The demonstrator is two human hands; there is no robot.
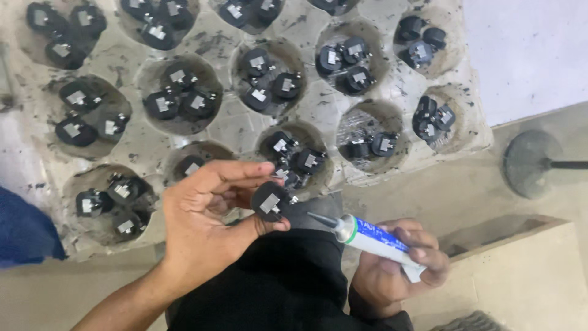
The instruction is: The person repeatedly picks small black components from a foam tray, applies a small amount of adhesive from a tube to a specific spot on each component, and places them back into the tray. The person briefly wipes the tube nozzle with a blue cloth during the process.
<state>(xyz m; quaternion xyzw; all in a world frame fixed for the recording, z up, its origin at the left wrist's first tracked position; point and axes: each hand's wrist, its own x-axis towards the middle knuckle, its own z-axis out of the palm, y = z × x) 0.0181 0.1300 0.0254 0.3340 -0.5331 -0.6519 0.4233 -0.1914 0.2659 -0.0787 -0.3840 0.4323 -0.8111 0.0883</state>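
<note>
A small black component (270,201) sat pinched in the left hand (205,211), just beside the nozzle of a white-and-blue adhesive tube (373,238) gripped by the right hand (392,273), below a grimy pulp tray (236,125) of similar parts.

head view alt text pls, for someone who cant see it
A person's left hand holds a small black part while the right hand points the nozzle of a white and blue tube toward it. Behind them a grey pulp tray holds many similar black parts in round cups.
</note>
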